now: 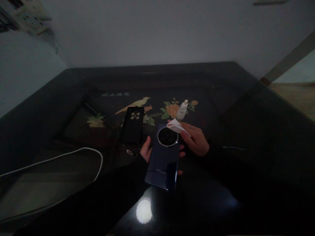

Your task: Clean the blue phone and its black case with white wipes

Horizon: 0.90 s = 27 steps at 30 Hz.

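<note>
A dark blue smartphone, back side up with a large round camera ring, rests in my left hand. The thumb lies along its left edge and the fingertips wrap round its right edge. Between the thumb and fingers of my right hand is a folded white wipe, held over the upper right of the camera ring. Whether the wipe touches the lens I cannot tell. A black phone case lies left of the phone, with a small chain strap at its lower end. Behind my right hand stands a white dropper bottle.
The dark glossy table carries a printed bird and flowers and reflects a bright lamp. A white cable loops across its left side. A pale wall rises behind the far edge. A power strip is at upper left.
</note>
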Available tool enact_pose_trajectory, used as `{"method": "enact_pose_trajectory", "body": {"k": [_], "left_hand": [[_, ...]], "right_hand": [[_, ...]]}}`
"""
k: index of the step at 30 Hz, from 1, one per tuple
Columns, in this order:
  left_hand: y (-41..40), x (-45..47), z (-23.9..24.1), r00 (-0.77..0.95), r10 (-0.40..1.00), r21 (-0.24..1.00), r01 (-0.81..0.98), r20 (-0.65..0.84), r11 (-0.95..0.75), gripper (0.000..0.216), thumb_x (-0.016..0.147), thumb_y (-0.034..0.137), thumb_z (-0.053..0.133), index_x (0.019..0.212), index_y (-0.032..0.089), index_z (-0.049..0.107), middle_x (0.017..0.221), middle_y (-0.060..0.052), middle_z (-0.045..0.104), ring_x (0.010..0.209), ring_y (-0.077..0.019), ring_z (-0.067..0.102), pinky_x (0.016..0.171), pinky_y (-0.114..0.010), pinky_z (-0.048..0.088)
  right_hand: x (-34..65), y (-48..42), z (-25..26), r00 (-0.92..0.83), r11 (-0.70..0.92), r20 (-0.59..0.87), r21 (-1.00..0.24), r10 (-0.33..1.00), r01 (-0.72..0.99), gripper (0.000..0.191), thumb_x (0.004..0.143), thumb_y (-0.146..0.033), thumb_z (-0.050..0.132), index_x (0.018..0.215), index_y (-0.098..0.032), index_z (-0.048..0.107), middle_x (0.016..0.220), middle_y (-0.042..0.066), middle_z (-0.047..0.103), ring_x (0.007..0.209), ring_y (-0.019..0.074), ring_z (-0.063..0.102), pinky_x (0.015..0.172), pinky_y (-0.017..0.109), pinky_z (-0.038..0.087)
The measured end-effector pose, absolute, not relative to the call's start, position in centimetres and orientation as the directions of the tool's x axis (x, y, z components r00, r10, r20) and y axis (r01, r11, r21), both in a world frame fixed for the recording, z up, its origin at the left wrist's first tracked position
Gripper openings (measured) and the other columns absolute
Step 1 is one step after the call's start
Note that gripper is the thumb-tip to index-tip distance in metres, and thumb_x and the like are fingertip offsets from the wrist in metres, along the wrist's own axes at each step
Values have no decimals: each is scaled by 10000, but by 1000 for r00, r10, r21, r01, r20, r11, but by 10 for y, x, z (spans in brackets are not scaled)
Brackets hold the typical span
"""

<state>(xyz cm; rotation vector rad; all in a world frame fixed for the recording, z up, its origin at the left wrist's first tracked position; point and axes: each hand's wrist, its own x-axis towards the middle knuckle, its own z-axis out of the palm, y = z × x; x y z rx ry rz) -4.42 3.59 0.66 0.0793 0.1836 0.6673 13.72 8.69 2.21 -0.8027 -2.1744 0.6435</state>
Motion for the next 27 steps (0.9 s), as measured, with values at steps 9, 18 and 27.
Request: {"method": "enact_pose_trajectory", "body": {"k": [9,18,27], "left_hand": [[44,-51,8,629,746,159,-731,-221,663,657,766,581,239,1173,109,444,1165,-150,521,1078,-258,471,846,-533,343],[43,-51,4,668,726,176,-704,-166,688,640,774,566,238,1169,115,463,1193,-143,501,1125,-270,420,840,-537,340],[43,-50,13,651,701,158,-690,-291,706,677,794,547,228,1300,98,244,1203,-148,490,1215,-277,304,848,-548,332]], "right_hand": [[138,89,20,-562,723,477,-576,676,381,368,866,-183,292,1208,-191,429,1276,47,428,1198,170,348,998,382,310],[161,96,19,-347,652,618,-376,706,658,283,836,-217,384,1066,-182,546,1196,82,456,1071,227,406,880,408,380],[185,100,21,-466,714,571,-351,676,605,322,851,-148,363,1146,-206,477,1101,60,561,1034,162,487,875,350,421]]}}
